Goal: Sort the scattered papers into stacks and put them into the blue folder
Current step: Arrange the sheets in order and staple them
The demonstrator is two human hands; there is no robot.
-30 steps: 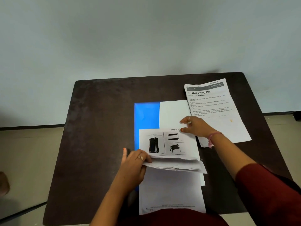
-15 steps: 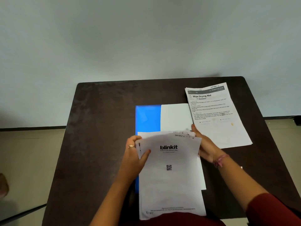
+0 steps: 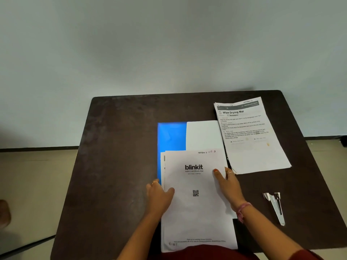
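A stack of white papers point(image 3: 197, 212) with a "blinkit" page on top lies in front of me, over the blue folder point(image 3: 171, 136). A blank white sheet point(image 3: 203, 135) covers the folder's right part. My left hand point(image 3: 159, 197) holds the stack's left edge, thumb on top. My right hand point(image 3: 228, 184) holds the right edge, thumb pressed on the top page. A second stack point(image 3: 251, 139), headed "Wipe Drying Mat", lies at the far right of the table.
The dark brown table point(image 3: 116, 166) stands against a pale wall. A metal stapler point(image 3: 276, 206) lies near the right front edge. Floor shows on both sides of the table.
The folded-back pages were turned down, so the blinkit page now lies flat on top. Both hands moved to the stack's side edges. The stapler has come into view.
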